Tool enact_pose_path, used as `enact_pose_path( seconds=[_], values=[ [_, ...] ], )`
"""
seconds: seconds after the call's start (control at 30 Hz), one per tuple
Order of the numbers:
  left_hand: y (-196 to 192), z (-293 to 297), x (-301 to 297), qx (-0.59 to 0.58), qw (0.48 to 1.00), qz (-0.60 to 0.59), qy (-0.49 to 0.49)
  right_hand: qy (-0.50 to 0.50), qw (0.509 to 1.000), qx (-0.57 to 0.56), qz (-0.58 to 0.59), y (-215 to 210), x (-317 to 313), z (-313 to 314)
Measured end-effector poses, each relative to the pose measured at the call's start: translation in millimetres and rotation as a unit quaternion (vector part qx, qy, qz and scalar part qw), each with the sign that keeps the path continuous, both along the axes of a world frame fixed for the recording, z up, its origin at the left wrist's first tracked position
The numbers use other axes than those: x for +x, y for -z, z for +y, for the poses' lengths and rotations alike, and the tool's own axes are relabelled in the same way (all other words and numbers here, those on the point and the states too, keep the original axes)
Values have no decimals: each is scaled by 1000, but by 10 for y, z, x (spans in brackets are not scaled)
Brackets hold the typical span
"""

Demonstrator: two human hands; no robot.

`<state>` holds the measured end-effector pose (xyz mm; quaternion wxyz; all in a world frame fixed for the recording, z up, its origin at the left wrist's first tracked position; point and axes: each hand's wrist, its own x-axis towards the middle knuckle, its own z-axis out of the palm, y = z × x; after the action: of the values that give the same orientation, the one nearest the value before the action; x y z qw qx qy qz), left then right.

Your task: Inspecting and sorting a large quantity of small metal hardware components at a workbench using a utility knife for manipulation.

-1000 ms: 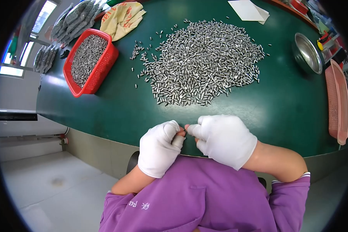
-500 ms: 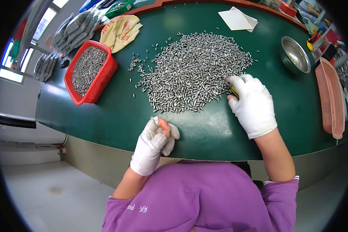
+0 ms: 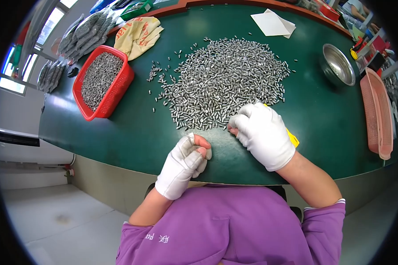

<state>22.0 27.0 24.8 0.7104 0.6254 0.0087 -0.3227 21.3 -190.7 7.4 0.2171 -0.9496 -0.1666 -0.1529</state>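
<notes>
1. Because the head view looks down on the green counter, the pile of small metal parts shows beyond both hands, presumably central so either can reach it.
2. The right hand is at the pile's near right edge, fingertips drawn together beside the closest parts; whether its grip pinches one, I cannot tell.
3. A yellow object juts from under that hand, perhaps tucked against the palm to free the fingertips.
4. Nearer the wearer than the pile, the left hand has thumb and forefinger curled close, bare skin probably aiding feel; whether that grip contains a part is unclear.
5. Left of the pile stands a red basket of metal pieces, seemingly set outside the hands' working space.
</notes>
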Motion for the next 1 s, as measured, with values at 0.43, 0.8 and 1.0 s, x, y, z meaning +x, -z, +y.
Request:
enact_pose_path(
  seconds=[0.43,0.8,1.0],
  values=[
    [49,-85,-52,80,990,-116,26,-169,949,260,62,-89,-21,-4],
    [111,-33,-88,415,794,-438,66,255,957,-84,109,-307,-293,-337],
    [105,-25,-91,405,811,-418,66,249,962,-105,37,-203,-354,-322]
  ],
)
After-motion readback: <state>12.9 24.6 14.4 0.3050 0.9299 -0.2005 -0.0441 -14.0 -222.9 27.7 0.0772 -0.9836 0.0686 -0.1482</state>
